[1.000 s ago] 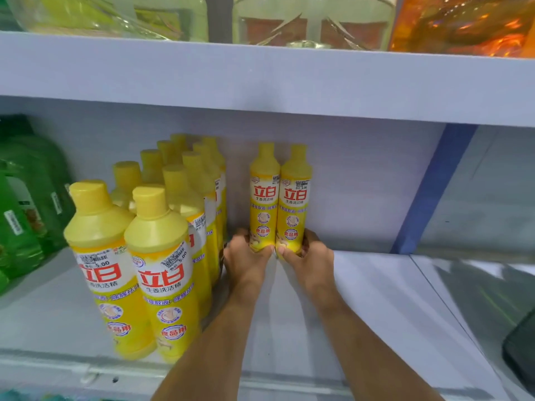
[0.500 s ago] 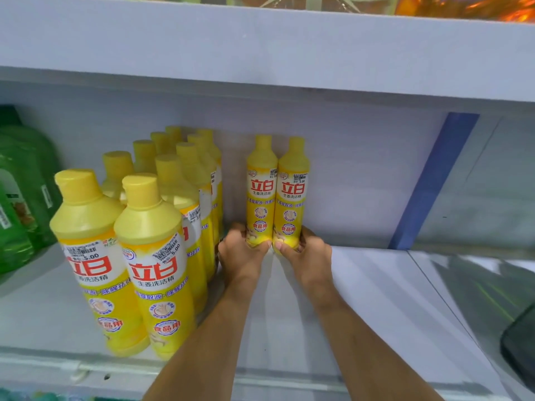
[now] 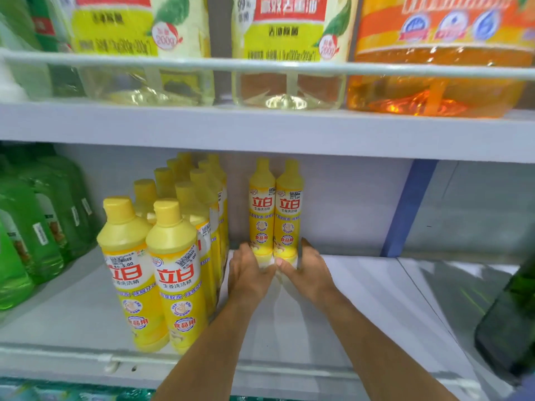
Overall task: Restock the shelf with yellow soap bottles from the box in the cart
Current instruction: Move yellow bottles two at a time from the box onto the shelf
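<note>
Shelf (image 3: 347, 299) back: left hand (image 3: 249, 273) and right hand (image 3: 307, 273) each grip 1 upright bottle's base.

Two soap bottles (image 3: 275, 209) are standing touching at the back of the shelf (image 3: 362, 287), right of the bottle cluster (image 3: 173, 241); both hands (image 3: 249, 273) are sitting just before them.

Bright even light; motion blur throughout, wide-angle bending at edges, soft shadows.

Bare shelf (image 3: 362, 299) lies open right of the two rear bottles (image 3: 275, 209). The yellow bottle rows (image 3: 173, 256) wall off the left, leaving a narrow gap between.
</note>
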`<state>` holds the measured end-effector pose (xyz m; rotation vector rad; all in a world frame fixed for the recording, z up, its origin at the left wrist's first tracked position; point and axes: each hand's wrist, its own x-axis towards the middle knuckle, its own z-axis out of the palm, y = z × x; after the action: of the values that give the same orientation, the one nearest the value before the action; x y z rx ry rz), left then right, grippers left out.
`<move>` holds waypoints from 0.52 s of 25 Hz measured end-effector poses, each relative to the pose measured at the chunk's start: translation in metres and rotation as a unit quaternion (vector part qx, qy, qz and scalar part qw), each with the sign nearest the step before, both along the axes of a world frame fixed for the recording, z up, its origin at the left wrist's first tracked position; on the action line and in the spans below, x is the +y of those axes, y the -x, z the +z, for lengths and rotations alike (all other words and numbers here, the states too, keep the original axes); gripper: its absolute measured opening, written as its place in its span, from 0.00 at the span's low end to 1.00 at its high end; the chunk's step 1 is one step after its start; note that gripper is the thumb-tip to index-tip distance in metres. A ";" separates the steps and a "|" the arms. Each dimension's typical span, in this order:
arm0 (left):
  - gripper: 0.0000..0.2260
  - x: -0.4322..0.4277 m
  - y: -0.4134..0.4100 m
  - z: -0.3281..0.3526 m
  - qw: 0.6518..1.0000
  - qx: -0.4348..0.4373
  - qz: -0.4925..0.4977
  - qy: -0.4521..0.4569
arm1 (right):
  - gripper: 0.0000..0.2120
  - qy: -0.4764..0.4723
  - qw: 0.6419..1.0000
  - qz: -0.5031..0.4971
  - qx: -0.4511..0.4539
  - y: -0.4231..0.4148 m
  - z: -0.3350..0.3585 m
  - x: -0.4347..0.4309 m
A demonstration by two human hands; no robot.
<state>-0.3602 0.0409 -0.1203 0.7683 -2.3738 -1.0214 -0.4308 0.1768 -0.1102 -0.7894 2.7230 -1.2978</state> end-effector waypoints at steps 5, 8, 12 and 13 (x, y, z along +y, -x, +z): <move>0.29 0.016 -0.069 0.034 0.930 -0.195 -0.159 0.266 | 0.38 -0.261 0.963 0.034 0.063 -0.056 0.038 0.045; 0.29 0.033 -0.120 0.060 0.894 -0.221 -0.208 0.329 | 0.41 -0.341 0.932 0.046 0.113 -0.114 0.063 0.069; 0.28 0.060 -0.203 0.082 0.876 -0.191 -0.232 0.378 | 0.41 -0.379 0.912 0.031 0.155 -0.206 0.082 0.099; 0.29 0.066 -0.226 0.085 0.874 -0.179 -0.235 0.386 | 0.40 -0.383 0.910 0.026 0.158 -0.230 0.082 0.105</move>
<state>-0.1342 0.1065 -0.0357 0.0670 -3.0204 0.0195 -0.2009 0.2818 -0.0278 -0.9998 3.0183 -0.0128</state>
